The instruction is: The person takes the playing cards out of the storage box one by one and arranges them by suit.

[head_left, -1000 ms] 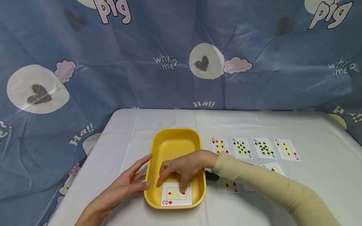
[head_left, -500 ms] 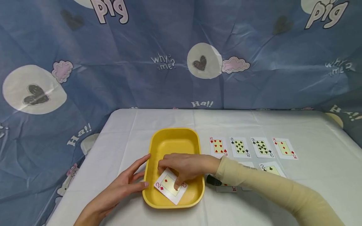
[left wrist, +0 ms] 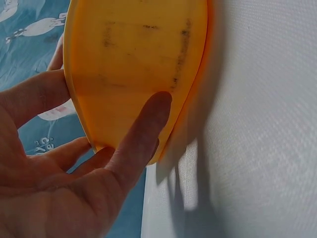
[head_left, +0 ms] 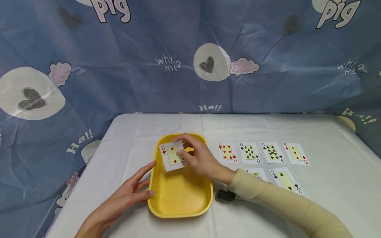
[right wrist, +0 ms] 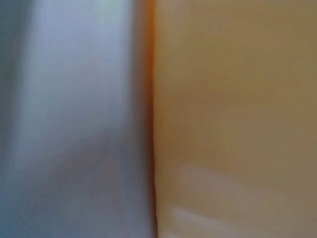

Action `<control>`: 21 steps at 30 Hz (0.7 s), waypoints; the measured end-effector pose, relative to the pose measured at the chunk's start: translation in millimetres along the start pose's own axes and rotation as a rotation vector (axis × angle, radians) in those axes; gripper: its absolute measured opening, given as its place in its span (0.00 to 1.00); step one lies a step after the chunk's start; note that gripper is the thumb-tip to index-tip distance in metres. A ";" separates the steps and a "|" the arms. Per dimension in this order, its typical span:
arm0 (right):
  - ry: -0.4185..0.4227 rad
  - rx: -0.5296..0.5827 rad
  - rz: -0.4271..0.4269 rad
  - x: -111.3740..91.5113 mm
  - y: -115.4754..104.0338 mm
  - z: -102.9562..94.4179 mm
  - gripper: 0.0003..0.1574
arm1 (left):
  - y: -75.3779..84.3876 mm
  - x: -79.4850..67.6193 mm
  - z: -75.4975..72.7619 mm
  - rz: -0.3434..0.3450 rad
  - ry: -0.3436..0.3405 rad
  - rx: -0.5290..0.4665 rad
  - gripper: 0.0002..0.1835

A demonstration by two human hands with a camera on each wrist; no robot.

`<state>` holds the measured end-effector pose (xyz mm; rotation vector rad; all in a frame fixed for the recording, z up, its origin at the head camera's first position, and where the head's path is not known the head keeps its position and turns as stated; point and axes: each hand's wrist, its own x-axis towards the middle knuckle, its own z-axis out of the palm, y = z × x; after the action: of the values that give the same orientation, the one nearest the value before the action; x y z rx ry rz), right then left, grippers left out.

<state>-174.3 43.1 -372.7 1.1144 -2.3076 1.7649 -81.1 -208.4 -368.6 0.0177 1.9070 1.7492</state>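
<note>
In the head view my right hand [head_left: 200, 158] pinches a two of diamonds playing card [head_left: 172, 155] between thumb and fingers. The card is lifted and tilted above the back part of a yellow tray [head_left: 181, 216]. My left hand [head_left: 126, 195] lies along the tray's left side with its fingers spread and fairly straight, fingertips touching the rim. Up close in the left wrist view, the thumb [left wrist: 148, 124] rests against the tray's scuffed yellow surface [left wrist: 133, 54]. Only blurred yellow and white surfaces show in the right wrist view; neither hand nor card appears there.
Right of the tray lies a row of face-up cards: six of hearts [head_left: 227, 152], eight of spades [head_left: 249, 153], nine of clubs [head_left: 272, 153] and three of diamonds [head_left: 296, 153]. In front are a king [head_left: 256, 173] and a two of clubs [head_left: 286, 181]. The right forearm hides the area below.
My right hand has picked the two of diamonds up off the tray floor and carried it towards the tray's back, turning it. The left hand stays at the rim.
</note>
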 end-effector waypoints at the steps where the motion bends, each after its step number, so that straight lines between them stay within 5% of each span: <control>1: 0.043 0.059 0.004 -1.2 0.3 -1.5 0.21 | -0.4 0.3 0.2 -0.001 0.000 0.001 0.42; 4: 0.151 0.172 0.013 -5.9 0.0 -9.8 0.23 | -1.9 1.0 0.6 0.001 -0.014 -0.003 0.43; 9: 0.254 0.184 0.048 -18.2 -1.9 -40.1 0.25 | -2.8 1.4 -0.3 0.015 -0.040 -0.012 0.43; 21: 0.202 -0.023 0.223 -88.8 -3.1 -153.4 0.26 | 0.2 1.0 -2.9 0.005 -0.058 -0.012 0.43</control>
<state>-165.5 219.2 -353.6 0.6609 -2.3974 1.8187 -83.2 -210.6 -368.8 0.0678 1.8562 1.7445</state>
